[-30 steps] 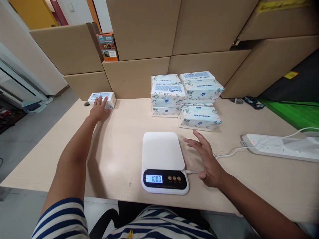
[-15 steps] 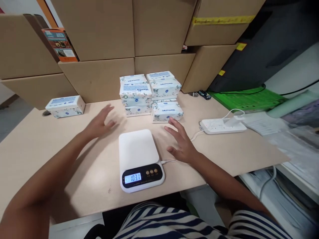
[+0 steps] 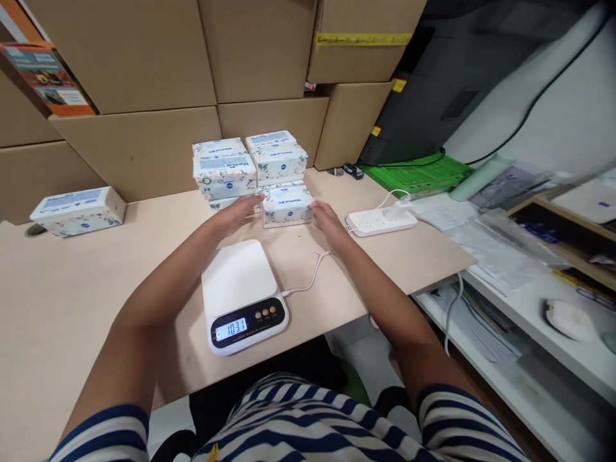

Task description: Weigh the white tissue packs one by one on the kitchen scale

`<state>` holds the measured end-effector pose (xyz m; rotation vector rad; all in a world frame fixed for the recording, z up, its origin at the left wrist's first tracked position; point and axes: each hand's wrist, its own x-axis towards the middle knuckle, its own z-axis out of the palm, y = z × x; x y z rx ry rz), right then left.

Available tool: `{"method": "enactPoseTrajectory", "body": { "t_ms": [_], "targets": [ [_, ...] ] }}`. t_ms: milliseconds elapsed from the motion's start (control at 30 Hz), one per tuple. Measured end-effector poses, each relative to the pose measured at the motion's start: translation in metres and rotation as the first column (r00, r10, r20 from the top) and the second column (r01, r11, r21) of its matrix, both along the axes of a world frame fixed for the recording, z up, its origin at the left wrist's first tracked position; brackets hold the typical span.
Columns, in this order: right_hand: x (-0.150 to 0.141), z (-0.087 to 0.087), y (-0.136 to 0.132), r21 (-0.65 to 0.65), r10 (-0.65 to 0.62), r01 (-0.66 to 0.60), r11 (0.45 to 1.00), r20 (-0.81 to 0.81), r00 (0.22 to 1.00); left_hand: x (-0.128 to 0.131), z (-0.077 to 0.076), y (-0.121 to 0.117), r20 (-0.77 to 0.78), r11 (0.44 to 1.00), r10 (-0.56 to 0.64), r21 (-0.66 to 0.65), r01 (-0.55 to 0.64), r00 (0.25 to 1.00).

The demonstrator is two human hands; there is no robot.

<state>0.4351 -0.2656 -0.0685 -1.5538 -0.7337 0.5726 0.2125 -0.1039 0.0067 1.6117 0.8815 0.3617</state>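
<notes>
Both my hands are at the front right pack of tissues (image 3: 287, 206), white with a floral print, which stands at the foot of the stacked packs. My left hand (image 3: 239, 215) presses its fingers to the pack's left side, and my right hand (image 3: 328, 223) has its fingers curled against the right side. Nearer to me lies a white digital scale (image 3: 238, 273) with a bare platform; its lit display reads 103.1 after a small dash. More tissue packs (image 3: 225, 173) are stacked behind my left hand, with others (image 3: 282, 160) behind the gripped one.
A lone tissue pack (image 3: 79, 212) lies at the table's left. White power strip (image 3: 380, 221) and charging cable (image 3: 312, 276) are to the right. Cardboard boxes (image 3: 144, 154) wall off the back, and a green crate (image 3: 414, 174) sits at the back right.
My hands have moved forward from above either side of the scale to both sides of the front right tissue pack and closed on it. The view has swung right.
</notes>
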Motion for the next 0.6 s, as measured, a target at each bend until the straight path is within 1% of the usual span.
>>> {"method": "enactPoseTrajectory", "body": {
  "t_ms": [67, 133, 200, 233, 267, 333, 400, 467, 533, 600],
  "targets": [
    [0.001, -0.002, 0.003, -0.027, 0.075, -0.076, 0.997, -0.021, 0.997, 0.007, -0.008, 0.008, 0.106, 0.992, 0.002, -0.125, 0.011, 0.994],
    [-0.003, -0.002, 0.002, -0.028, 0.147, -0.147, 0.989, -0.029, 0.989, 0.008, -0.012, 0.007, 0.182, 0.972, -0.066, -0.21, 0.104, 0.981],
    [-0.007, 0.0, -0.001, -0.018, 0.218, -0.218, 0.976, -0.024, 0.976, 0.006, -0.013, 0.001, 0.242, 0.948, -0.165, -0.229, 0.221, 0.956],
    [-0.008, 0.002, -0.003, -0.013, 0.253, -0.253, 0.967, -0.018, 0.967, 0.005, -0.012, -0.003, 0.263, 0.939, -0.198, -0.225, 0.26, 0.944],
    [-0.01, 0.003, -0.006, -0.009, 0.286, -0.286, 0.958, -0.011, 0.958, 0.005, -0.012, -0.006, 0.274, 0.936, -0.215, -0.217, 0.278, 0.937],
    [-0.012, 0.005, -0.011, -0.004, 0.337, -0.337, 0.942, 0.006, 0.942, 0.004, -0.01, -0.011, 0.265, 0.947, -0.201, -0.194, 0.257, 0.943],
    [-0.013, 0.008, -0.016, -0.004, 0.358, -0.358, 0.934, 0.051, 0.932, 0.003, -0.006, -0.015, 0.255, 0.965, -0.186, -0.135, 0.225, 0.949],
    [-0.015, 0.01, -0.02, 0.01, 0.348, -0.353, 0.936, 0.137, 0.927, 0.001, -0.001, -0.021, 0.267, 0.976, -0.206, -0.013, 0.217, 0.941],
    [-0.019, 0.014, -0.024, 0.048, 0.308, -0.33, 0.943, 0.255, 0.917, -0.005, 0.007, -0.032, 0.283, 0.965, -0.256, 0.136, 0.226, 0.924],
    [-0.027, 0.019, -0.03, 0.101, 0.271, -0.328, 0.939, 0.368, 0.889, -0.017, 0.016, -0.048, 0.275, 0.935, -0.294, 0.283, 0.215, 0.916]
  ]
}}
